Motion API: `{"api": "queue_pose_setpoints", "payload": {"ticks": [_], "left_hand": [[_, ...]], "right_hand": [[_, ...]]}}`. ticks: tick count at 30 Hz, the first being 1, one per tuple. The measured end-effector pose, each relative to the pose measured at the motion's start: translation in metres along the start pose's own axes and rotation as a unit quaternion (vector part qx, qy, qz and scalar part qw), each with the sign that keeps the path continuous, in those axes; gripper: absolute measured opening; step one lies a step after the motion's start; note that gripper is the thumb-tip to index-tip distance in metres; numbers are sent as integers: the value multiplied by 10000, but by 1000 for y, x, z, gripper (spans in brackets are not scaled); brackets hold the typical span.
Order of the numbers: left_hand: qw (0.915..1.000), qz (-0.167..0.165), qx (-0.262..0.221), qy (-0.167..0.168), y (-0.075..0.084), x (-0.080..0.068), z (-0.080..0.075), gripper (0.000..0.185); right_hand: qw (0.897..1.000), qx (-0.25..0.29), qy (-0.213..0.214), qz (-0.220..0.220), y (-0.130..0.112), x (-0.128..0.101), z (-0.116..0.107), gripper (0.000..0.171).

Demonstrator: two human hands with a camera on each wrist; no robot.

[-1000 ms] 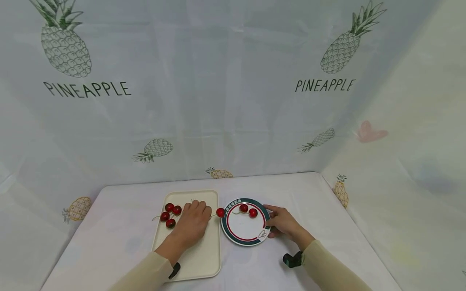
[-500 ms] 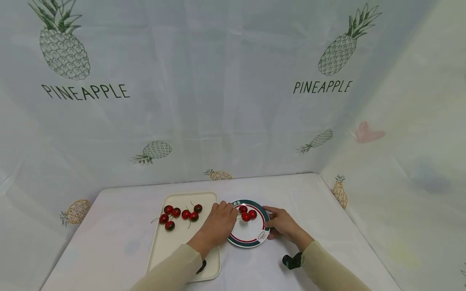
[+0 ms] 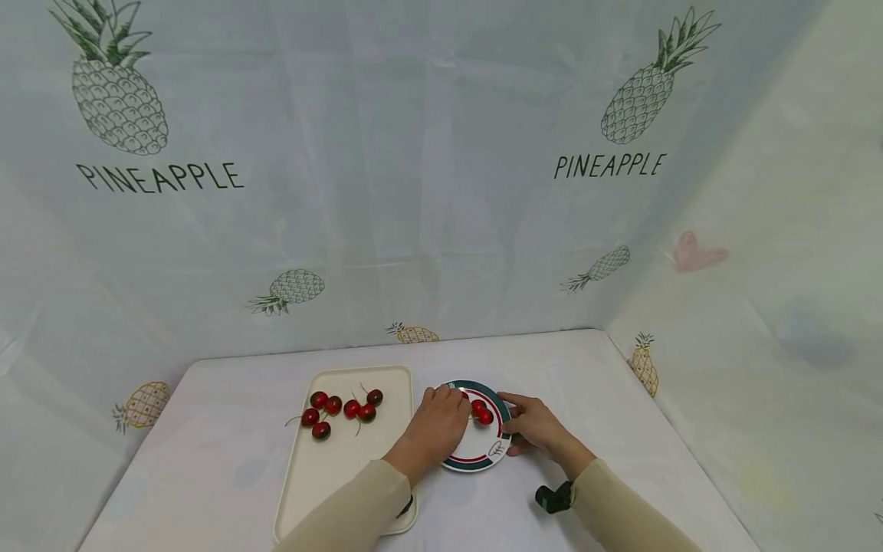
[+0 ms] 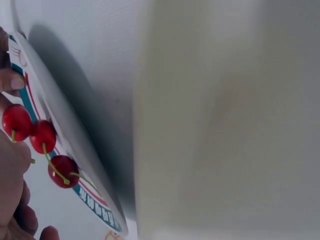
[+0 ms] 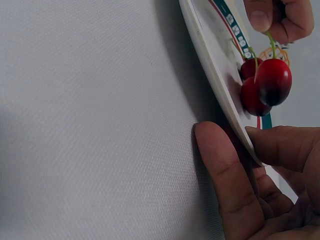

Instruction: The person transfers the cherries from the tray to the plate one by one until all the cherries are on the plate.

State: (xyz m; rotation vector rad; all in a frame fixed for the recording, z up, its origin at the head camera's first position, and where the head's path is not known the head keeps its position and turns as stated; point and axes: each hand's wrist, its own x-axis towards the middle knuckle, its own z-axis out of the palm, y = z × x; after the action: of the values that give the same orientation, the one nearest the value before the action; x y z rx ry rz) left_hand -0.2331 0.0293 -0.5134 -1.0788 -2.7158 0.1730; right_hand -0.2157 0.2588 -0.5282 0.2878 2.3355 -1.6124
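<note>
My left hand [image 3: 434, 425] is over the left part of a white plate [image 3: 474, 448] with a green rim and red ring. Its thumb and finger pinch the green stem of a red cherry [image 5: 273, 82], which hangs above the plate in the right wrist view. Two more cherries lie on the plate; one [image 4: 43, 136] is bright red, the other [image 4: 63, 171] darker. At the plate's right edge, my right hand [image 3: 541, 429] grips the rim, thumb on top and fingers underneath or beside it. In the head view the left hand partly hides the plate.
A cream tray [image 3: 324, 475] lies left of the plate, under my left forearm. Several cherries [image 3: 351, 409] with stems are grouped in its upper half. A white cloth covers the table [image 3: 552, 360], with a pineapple-print curtain [image 3: 441, 192] behind.
My left hand has moved right from the tray to above the plate, carrying the cherry by its stem. The right hand has stayed at the plate's edge.
</note>
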Motion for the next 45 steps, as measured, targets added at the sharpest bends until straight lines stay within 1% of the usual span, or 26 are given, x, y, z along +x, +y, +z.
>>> {"api": "queue_pose_setpoints", "payload": {"ticks": [5, 11, 19, 21, 27, 37, 42, 45], "left_hand": [[9996, 80, 273, 12, 3, 3, 2, 42], [9993, 77, 357, -59, 6, 6, 5, 41], [9984, 16, 573, -39, 12, 10, 7, 42], [9981, -23, 602, -83, 13, 11, 8, 44], [9978, -161, 601, -227, 13, 13, 8, 48], [9980, -199, 521, -300, 12, 12, 9, 51], [9989, -267, 317, -238, 12, 11, 10, 51], [9991, -314, 218, -197, 9, 11, 7, 47]], "right_hand": [[10000, 28, -19, -16, 0, 0, 0, 70], [10000, 32, 18, -41, 0, -1, 1, 70], [10000, 55, 57, -24, -1, -2, 2, 70], [10000, 53, 71, -12, -1, -2, 2, 69], [10000, 66, 46, -5, -2, -2, 1, 69], [10000, 52, 80, -28, -1, -2, 1, 69], [10000, 46, 76, -37, 0, -2, 1, 68], [10000, 34, 65, -26, 0, -2, 1, 69]]}}
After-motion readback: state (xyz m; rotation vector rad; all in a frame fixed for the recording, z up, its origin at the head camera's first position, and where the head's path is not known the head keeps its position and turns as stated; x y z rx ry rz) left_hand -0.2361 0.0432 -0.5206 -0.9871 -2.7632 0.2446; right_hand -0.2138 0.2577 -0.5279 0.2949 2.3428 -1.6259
